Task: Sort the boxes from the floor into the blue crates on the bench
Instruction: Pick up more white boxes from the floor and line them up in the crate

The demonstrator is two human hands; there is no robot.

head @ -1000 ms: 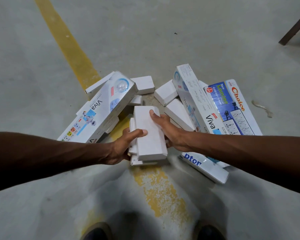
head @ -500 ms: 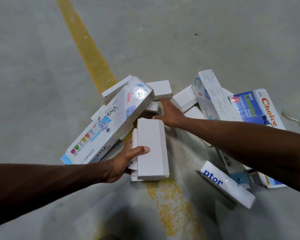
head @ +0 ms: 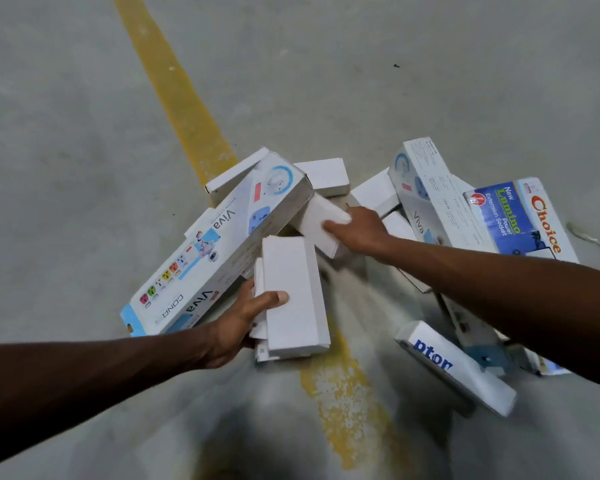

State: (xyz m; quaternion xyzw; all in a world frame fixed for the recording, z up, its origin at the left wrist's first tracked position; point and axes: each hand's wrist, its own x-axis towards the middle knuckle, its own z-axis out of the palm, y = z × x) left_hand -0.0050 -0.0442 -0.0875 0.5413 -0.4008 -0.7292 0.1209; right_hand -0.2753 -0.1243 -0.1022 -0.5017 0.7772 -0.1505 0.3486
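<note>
A heap of boxes lies on the grey concrete floor. My left hand [head: 243,320] grips a stack of plain white boxes [head: 293,299] from its left side, thumb on top. My right hand [head: 359,228] is closed on another plain white box [head: 317,220] pulled out from beside the long Viva box [head: 219,244]. More small white boxes [head: 326,176] lie behind. To the right sit a second Viva box [head: 430,195], a blue Lumino Choice box [head: 520,216] and a white box with blue lettering [head: 454,365]. No blue crate or bench is in view.
A worn yellow painted line [head: 174,95] runs across the floor under the heap and toward me. Bare concrete surrounds the pile on all sides. A pale scrap [head: 589,237] lies at the far right.
My right hand left the stack, reached back into the heap and has taken hold of another white box. My left hand keeps the stack. The camera has shifted so the pile sits further right.
</note>
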